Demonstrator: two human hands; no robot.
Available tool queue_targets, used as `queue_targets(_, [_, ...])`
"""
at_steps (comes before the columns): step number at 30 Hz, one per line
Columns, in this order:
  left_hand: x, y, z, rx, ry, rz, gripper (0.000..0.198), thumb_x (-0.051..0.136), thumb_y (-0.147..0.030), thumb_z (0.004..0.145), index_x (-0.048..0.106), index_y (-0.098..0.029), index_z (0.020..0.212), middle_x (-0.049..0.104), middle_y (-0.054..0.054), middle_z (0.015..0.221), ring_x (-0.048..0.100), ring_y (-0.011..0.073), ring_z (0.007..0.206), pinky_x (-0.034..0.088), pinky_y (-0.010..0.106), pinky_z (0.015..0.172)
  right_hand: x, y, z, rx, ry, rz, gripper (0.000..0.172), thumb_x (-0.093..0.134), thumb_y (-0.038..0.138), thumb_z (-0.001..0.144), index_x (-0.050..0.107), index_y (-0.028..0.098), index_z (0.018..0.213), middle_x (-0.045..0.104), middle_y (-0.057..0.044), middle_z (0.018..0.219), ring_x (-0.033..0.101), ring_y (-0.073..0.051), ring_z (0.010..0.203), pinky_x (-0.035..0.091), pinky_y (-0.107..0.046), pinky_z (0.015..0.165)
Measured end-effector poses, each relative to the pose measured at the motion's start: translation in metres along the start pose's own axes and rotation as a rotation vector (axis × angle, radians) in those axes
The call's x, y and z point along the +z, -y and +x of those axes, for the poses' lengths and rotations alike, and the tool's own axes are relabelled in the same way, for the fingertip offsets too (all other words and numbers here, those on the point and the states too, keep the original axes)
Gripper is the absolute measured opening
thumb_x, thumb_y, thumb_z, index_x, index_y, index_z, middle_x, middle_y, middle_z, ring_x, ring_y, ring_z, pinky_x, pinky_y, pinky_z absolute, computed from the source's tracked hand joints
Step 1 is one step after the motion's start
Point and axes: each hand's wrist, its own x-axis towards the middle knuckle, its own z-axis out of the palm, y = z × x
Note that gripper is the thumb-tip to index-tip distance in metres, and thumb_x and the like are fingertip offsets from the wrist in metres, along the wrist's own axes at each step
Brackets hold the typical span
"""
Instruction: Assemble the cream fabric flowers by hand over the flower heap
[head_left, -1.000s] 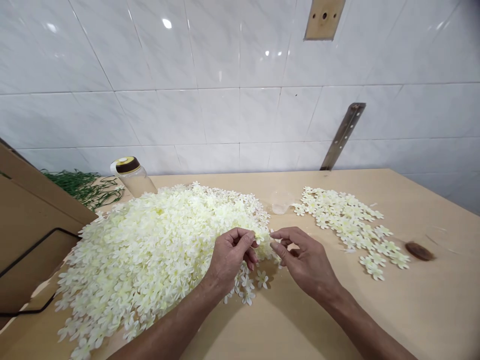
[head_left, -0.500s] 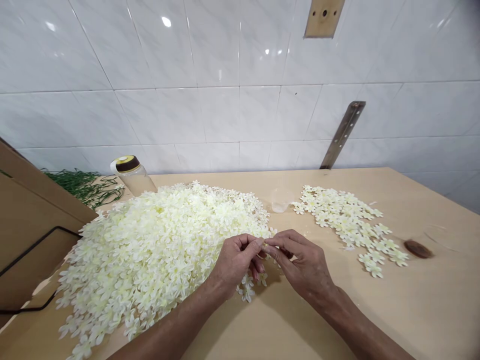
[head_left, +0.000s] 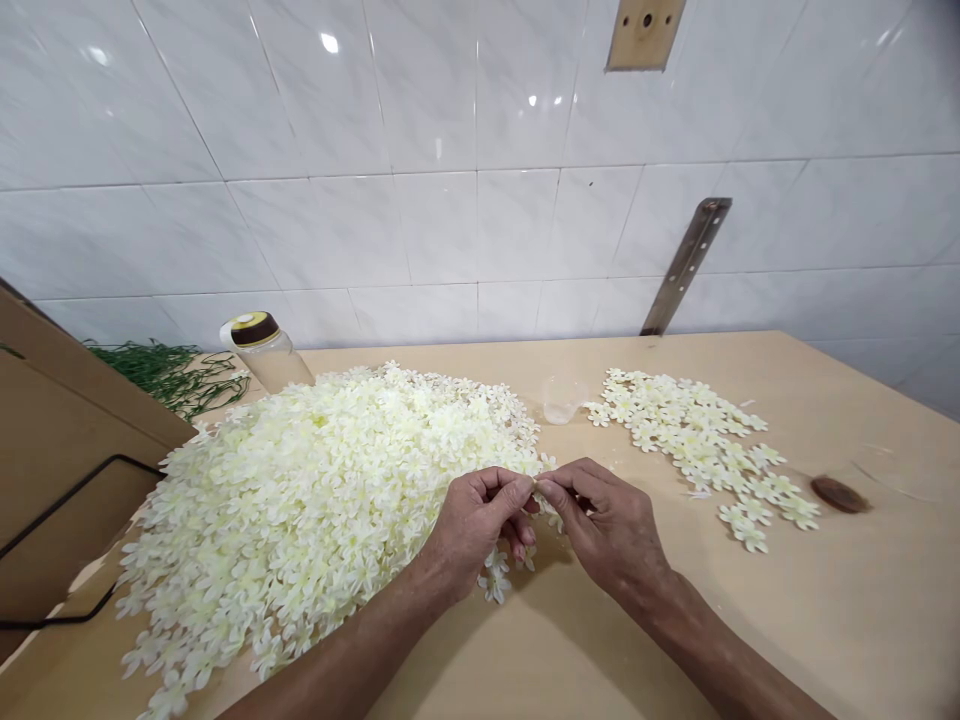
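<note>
My left hand (head_left: 480, 520) is closed in a pinch at the right edge of a large heap of pale cream artificial flowers (head_left: 322, 490). My right hand (head_left: 611, 520) meets it, thumb and forefinger pinched so that the fingertips of both hands nearly touch. Whatever they hold between them is too small and too covered to make out. Pale petals peek out behind and below the fingertips; I cannot tell whether they are held. A loose flower (head_left: 495, 580) lies on the table under my left hand.
To the right spreads a smaller flat group of flowers (head_left: 690, 430), with a dark brown oval object (head_left: 840, 494) beside it. A small clear cup (head_left: 562, 402) stands behind my hands. A bottle (head_left: 274, 355), green stringy strands (head_left: 165, 370) and a cardboard box (head_left: 75, 460) are at left.
My right fingertips have shifted slightly and the right fingers are curled in more. Petals now show below the right thumb. My left hand has hardly moved.
</note>
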Motion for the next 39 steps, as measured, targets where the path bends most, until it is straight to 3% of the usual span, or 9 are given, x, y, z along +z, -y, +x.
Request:
queue_targets(7, [0.0036, -0.0012, -0.0025, -0.026, 0.015, -0.062, 0.041, 0.073, -0.052, 0.076, 0.064, -0.013, 0.074, 0.061, 0.002, 0.059, 0.053, 0.0097, 0.044, 0.044, 0.021, 0.043, -0.0014, 0.0041, 0.0008, -0.001, -0.035, -0.075, 0.023, 0.060, 0.027, 0.094, 0.068, 0.021, 0.073, 0.061, -0.001, 0.062, 0.056, -0.014, 0.055, 0.045, -0.025, 0.054])
queue_targets(23, [0.0071, 0.0084, -0.0008, 0.021, -0.023, -0.024, 0.038, 0.070, -0.049, 0.080, 0.064, -0.012, 0.076, 0.063, 0.003, 0.057, 0.052, 0.0094, 0.041, 0.043, 0.021, 0.042, 0.0023, 0.0033, -0.0017, 0.014, -0.014, -0.051, 0.027, 0.052, 0.022, 0.098, 0.062, 0.020, 0.073, 0.059, -0.001, 0.066, 0.055, -0.013, 0.057, 0.042, -0.025, 0.055])
queue_targets(30, [0.0080, 0.0059, -0.0025, 0.013, -0.030, -0.047, 0.036, 0.073, -0.046, 0.079, 0.064, -0.012, 0.080, 0.061, 0.001, 0.054, 0.052, 0.0099, 0.041, 0.043, 0.022, 0.043, 0.0017, -0.0009, -0.0033, 0.044, -0.046, -0.088, 0.025, 0.059, 0.026, 0.094, 0.063, 0.019, 0.070, 0.060, -0.001, 0.064, 0.055, -0.012, 0.057, 0.041, -0.024, 0.056])
queue_targets(39, [0.0096, 0.0081, -0.0021, 0.042, -0.072, 0.024, 0.038, 0.074, -0.046, 0.077, 0.064, -0.011, 0.086, 0.062, 0.001, 0.054, 0.054, 0.0116, 0.040, 0.046, 0.023, 0.042, 0.0052, -0.0053, -0.0035, 0.070, 0.006, -0.072, 0.026, 0.054, 0.026, 0.097, 0.065, 0.018, 0.075, 0.059, -0.001, 0.066, 0.056, -0.013, 0.060, 0.042, -0.024, 0.059])
